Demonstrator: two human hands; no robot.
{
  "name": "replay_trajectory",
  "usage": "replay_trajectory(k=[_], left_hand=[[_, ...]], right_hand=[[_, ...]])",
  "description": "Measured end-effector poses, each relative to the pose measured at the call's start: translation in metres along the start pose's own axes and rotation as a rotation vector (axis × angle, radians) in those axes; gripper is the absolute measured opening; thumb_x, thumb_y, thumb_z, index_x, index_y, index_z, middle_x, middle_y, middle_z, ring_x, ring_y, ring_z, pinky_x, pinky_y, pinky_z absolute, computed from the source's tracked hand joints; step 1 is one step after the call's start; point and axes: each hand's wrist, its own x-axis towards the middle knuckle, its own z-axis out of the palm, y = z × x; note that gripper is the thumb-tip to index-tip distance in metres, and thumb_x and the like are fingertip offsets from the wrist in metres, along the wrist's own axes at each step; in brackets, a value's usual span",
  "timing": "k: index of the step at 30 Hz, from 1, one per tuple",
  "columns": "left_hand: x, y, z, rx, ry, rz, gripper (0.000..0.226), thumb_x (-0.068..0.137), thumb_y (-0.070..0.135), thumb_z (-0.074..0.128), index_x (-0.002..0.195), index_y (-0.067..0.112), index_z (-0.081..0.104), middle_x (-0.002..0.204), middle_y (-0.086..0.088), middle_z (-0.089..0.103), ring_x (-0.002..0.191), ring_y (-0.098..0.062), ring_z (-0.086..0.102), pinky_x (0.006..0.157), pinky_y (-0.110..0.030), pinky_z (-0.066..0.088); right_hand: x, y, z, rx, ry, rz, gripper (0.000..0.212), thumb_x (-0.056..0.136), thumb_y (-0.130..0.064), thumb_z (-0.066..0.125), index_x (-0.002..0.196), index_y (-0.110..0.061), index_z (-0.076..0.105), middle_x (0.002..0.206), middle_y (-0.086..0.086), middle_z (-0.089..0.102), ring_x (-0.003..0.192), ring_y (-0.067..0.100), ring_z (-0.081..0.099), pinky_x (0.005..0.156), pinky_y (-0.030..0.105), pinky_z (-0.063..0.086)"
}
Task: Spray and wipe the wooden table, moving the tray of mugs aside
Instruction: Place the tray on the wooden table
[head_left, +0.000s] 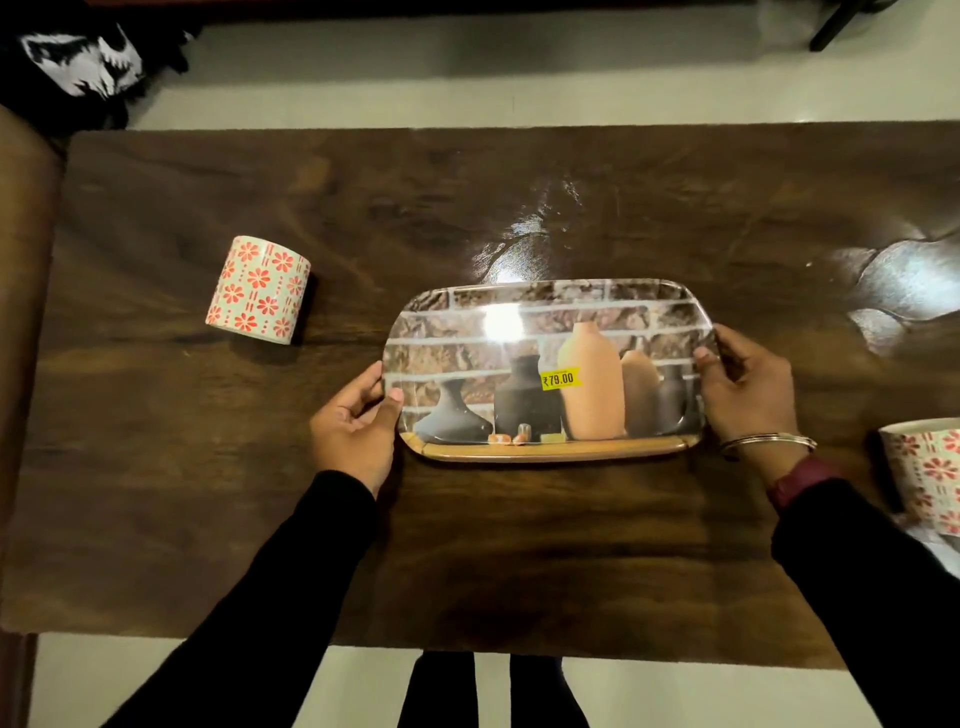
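- We are gripping the tray (550, 453) at both short ends; it is sitting at the middle of the wooden table (467, 208), slightly to the right, with its long side facing us.
- We cannot tell whether the tray is resting on the wood or being held just clear of it.
- Left hand (353, 421): the fingers are curling under the left rim and the thumb is pressing down on top of it.
- Right hand (748, 389): the thumb is lying over the right rim, with the fingers curled round the edge behind it. A metal bangle (768, 443) is hanging at this wrist.
- The tray face is showing a print of pots against a stone wall, and is carrying a yellow price sticker (559, 379).
- One flowered mug (258, 289) is standing on the table well to the left of the tray.
- A second flowered mug (927, 475) is showing at the right edge of the view, near our right forearm.
- A black-and-white cloth (72, 62) is lying beyond the table's far left corner.
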Motion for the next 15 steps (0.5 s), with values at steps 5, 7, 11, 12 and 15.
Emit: replay_trajectory(k=[5, 7, 11, 12, 15], left_hand=[[0.003, -0.008, -0.003, -0.014, 0.021, -0.02, 0.038, 0.09, 0.003, 0.076, 0.115, 0.031, 0.077, 0.107, 0.006, 0.081, 0.1, -0.013, 0.077, 0.093, -0.037, 0.06], [0.004, -0.009, -0.004, -0.004, 0.039, -0.009, 0.038, 0.088, 0.003, 0.078, 0.123, 0.019, 0.075, 0.107, 0.002, 0.081, 0.097, -0.011, 0.078, 0.091, -0.034, 0.062], [0.006, -0.008, -0.002, 0.026, 0.126, 0.045, 0.036, 0.082, 0.007, 0.085, 0.116, 0.015, 0.077, 0.089, 0.016, 0.08, 0.082, 0.003, 0.074, 0.079, -0.013, 0.059], [0.006, -0.009, -0.002, 0.02, 0.136, 0.039, 0.035, 0.081, 0.009, 0.086, 0.114, 0.017, 0.078, 0.088, 0.018, 0.08, 0.082, 0.003, 0.075, 0.077, -0.011, 0.058], [0.004, -0.009, -0.003, -0.002, 0.148, 0.014, 0.035, 0.081, 0.01, 0.087, 0.114, 0.016, 0.078, 0.089, 0.018, 0.08, 0.088, -0.001, 0.077, 0.077, -0.012, 0.058]], right_hand=[[-0.003, 0.003, 0.013, -0.087, 0.08, 0.014, 0.032, 0.101, -0.013, 0.063, 0.131, -0.014, 0.072, 0.115, 0.014, 0.071, 0.103, 0.029, 0.069, 0.097, 0.037, 0.054], [-0.003, 0.005, 0.017, -0.125, 0.119, 0.024, 0.033, 0.1, -0.015, 0.066, 0.132, -0.012, 0.072, 0.119, 0.016, 0.065, 0.104, 0.03, 0.067, 0.095, 0.029, 0.049], [-0.001, 0.008, 0.02, -0.119, 0.178, 0.059, 0.035, 0.096, -0.021, 0.073, 0.129, -0.009, 0.073, 0.119, 0.006, 0.044, 0.104, 0.032, 0.061, 0.095, 0.027, 0.05], [-0.001, 0.009, 0.02, -0.108, 0.179, 0.061, 0.035, 0.096, -0.022, 0.074, 0.13, -0.01, 0.073, 0.118, 0.004, 0.043, 0.1, 0.031, 0.06, 0.095, 0.032, 0.053], [-0.001, 0.01, 0.021, -0.093, 0.195, 0.08, 0.038, 0.097, -0.025, 0.073, 0.133, -0.012, 0.071, 0.116, 0.002, 0.047, 0.091, 0.021, 0.057, 0.094, 0.033, 0.054]])
